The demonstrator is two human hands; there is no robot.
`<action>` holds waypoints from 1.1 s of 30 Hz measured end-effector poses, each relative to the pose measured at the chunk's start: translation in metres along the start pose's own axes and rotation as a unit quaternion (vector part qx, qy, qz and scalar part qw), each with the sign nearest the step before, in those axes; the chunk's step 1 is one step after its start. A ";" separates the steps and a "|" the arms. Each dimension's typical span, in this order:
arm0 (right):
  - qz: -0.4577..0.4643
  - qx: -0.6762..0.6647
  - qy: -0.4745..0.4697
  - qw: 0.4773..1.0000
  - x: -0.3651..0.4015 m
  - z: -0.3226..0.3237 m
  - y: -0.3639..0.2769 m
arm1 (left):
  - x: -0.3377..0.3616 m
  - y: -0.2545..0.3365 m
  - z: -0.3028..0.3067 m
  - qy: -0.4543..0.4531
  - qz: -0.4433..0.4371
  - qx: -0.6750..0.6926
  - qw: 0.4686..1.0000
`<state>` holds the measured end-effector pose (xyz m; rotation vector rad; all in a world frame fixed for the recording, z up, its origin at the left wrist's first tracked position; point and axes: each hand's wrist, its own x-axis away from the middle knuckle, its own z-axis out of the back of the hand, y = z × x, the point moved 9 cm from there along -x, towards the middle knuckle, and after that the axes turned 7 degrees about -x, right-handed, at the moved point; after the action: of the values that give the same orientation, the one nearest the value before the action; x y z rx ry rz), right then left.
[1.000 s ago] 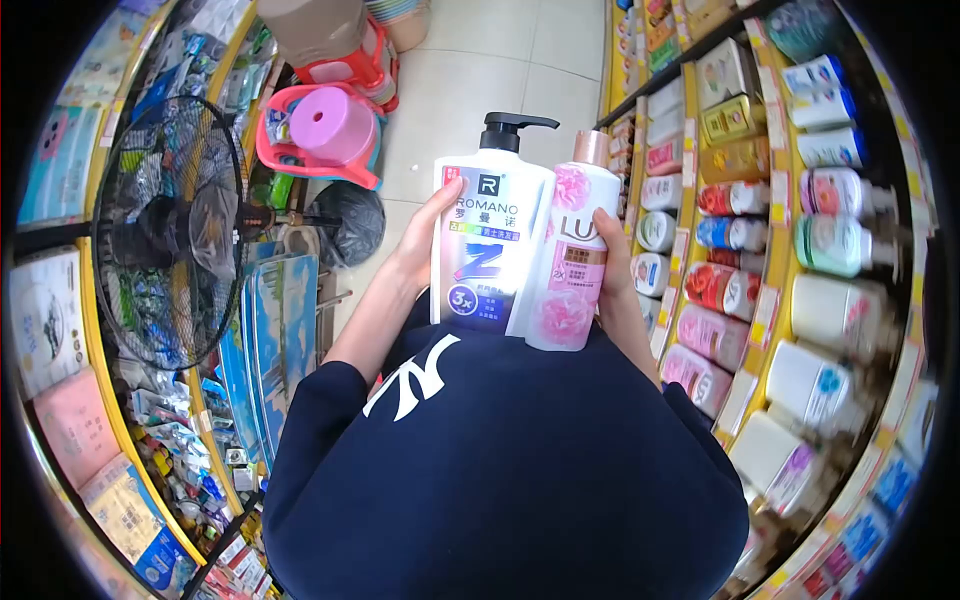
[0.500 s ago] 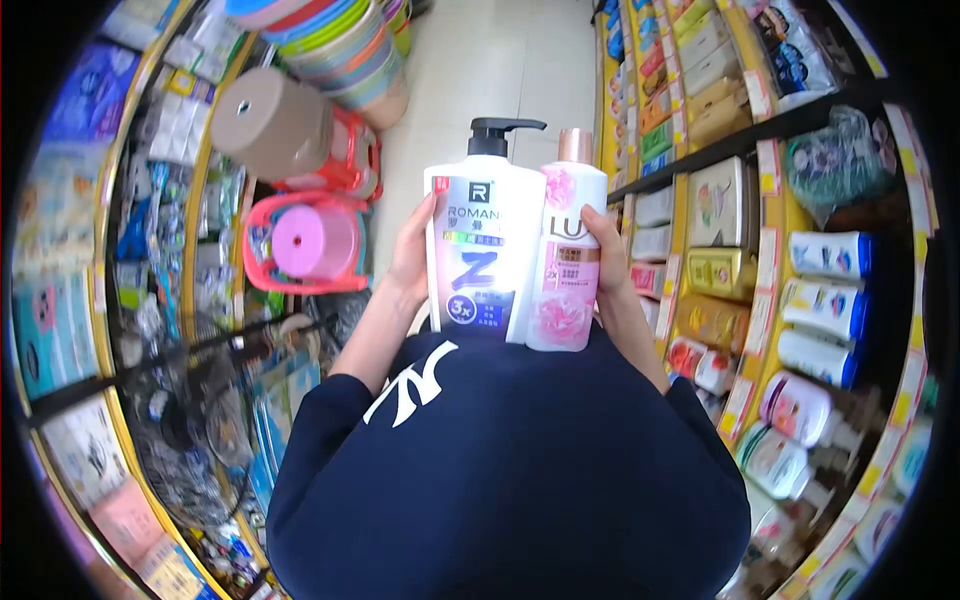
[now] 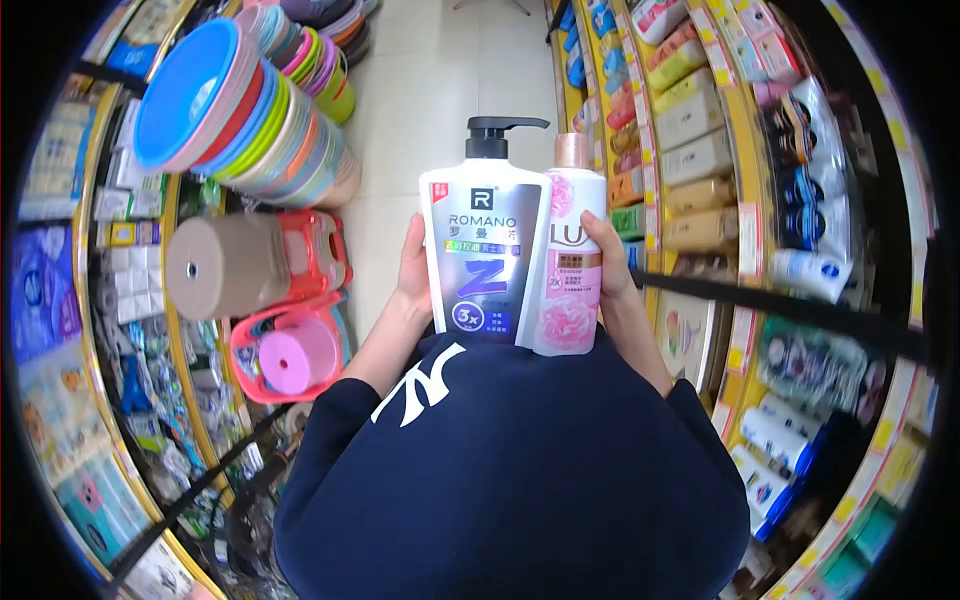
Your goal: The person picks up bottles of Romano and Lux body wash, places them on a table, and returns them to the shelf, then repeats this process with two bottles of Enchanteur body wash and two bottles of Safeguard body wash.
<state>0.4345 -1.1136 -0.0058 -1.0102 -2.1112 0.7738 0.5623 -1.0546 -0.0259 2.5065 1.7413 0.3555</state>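
Note:
Two bottles stand upright side by side against my dark shirt in the head view. On the left is a large white and silver pump bottle [image 3: 485,260] with a black pump top, labelled ROMANO. My left hand [image 3: 412,260] grips its left edge, with most of the fingers hidden behind it. Beside it is a slimmer pink and white LUX bottle [image 3: 570,265] with a rose-gold cap, its left edge partly behind the pump bottle. My right hand [image 3: 610,255] closes on its right side, thumb across the front.
Stacked colourful basins [image 3: 250,110] and a beige stool [image 3: 225,265] line the left of the aisle. A pink stool [image 3: 300,358] sits in a red plastic frame. Shelves of boxed soaps [image 3: 690,140] and white bottles [image 3: 775,440] run along the right. Pale floor tiles [image 3: 420,70] stretch ahead.
I have advanced along the aisle; basins, stools and shelf goods shift down and towards the sides. Both bottles stay in my hands, almost unmoved in view.

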 end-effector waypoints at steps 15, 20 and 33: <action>-0.013 -0.089 0.026 0.996 -0.299 0.016 -0.131 | -0.284 0.191 -0.016 0.031 0.058 -0.043 0.997; -0.015 -0.065 0.029 0.997 -0.422 0.024 -0.185 | -0.390 0.258 -0.011 0.059 -0.002 -0.060 0.996; -0.096 -0.105 0.009 0.990 -0.664 0.051 -0.283 | -0.605 0.395 -0.016 0.146 -0.003 -0.085 0.986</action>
<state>0.5937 -1.8186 -0.0328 -0.8989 -2.2688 0.4541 0.7200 -1.7597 -0.0263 2.4259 1.7226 0.8715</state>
